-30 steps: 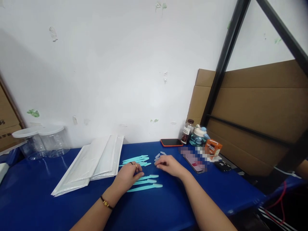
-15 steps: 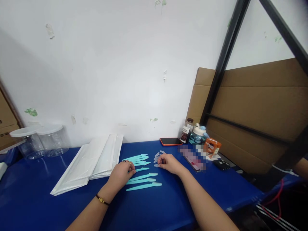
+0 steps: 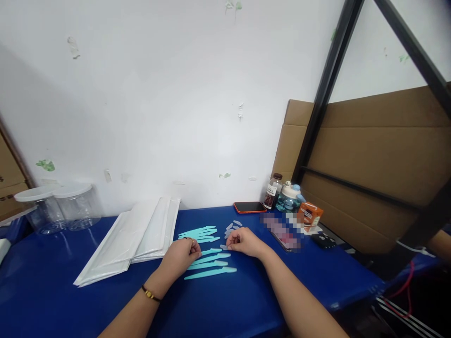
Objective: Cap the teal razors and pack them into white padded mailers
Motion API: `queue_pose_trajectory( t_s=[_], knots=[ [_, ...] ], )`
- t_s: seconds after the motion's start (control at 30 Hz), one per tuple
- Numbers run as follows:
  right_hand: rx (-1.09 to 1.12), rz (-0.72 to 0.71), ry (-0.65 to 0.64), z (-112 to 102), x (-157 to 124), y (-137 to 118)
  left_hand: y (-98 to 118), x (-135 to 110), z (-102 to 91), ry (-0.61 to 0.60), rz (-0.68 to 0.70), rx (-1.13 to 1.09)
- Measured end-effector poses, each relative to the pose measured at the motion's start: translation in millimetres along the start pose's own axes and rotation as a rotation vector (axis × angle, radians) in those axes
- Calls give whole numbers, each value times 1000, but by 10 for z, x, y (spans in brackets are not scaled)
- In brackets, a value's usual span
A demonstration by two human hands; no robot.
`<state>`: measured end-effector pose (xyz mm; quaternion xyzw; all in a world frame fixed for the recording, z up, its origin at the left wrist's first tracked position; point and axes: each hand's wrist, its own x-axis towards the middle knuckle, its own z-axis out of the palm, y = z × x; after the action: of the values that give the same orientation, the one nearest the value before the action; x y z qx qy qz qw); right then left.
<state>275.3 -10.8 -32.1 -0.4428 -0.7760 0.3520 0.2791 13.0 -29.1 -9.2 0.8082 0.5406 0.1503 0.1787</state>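
1 turquoise stick is pinched in my left hand; I see my right hand gripping 1 translucent cap near the stick's tip.

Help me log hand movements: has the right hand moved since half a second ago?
Yes: against the orange-edged phone, the right hand has shifted slightly left and toward the person.

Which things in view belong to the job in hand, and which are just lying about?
Seemingly in the job:
turquoise sticks, one at the left hand
small translucent pieces, one at the right hand

Apparently just lying about:
orange-edged phone
dark-capped bottle
orange box
lidded clear jars
white packets, untouched, though possibly related
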Motion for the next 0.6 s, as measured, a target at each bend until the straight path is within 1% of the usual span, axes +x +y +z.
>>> queue_pose_trajectory(
  t_s=[0.13, 0.27, 0.33, 0.37, 0.4, 0.5, 0.53, 0.6],
  knots=[
    [-47, -8, 0, 16, -13, -77, -1, 6, 19, -12, 9, -11],
    [-53, -26, -35, 96, -11, -201, 42, 16, 86, -15, 52, -24],
    [-68, -47, -44, 100, -5, -218, 51, 18, 97, -16, 67, -16],
    [-86, -55, -18, 85, -2, -209, 46, 18, 93, 1, 75, -4],
    [-115, -59, 36, 59, 2, -189, 36, 19, 82, 34, 87, 16],
    [-261, -42, 264, -46, 14, -88, -14, 25, 38, 157, 109, 119],
    [-307, -34, 310, -75, 20, -52, -29, 28, 25, 175, 108, 158],
    [-368, -25, 333, -105, 35, 3, -43, 33, 8, 169, 98, 219]
  ],
)
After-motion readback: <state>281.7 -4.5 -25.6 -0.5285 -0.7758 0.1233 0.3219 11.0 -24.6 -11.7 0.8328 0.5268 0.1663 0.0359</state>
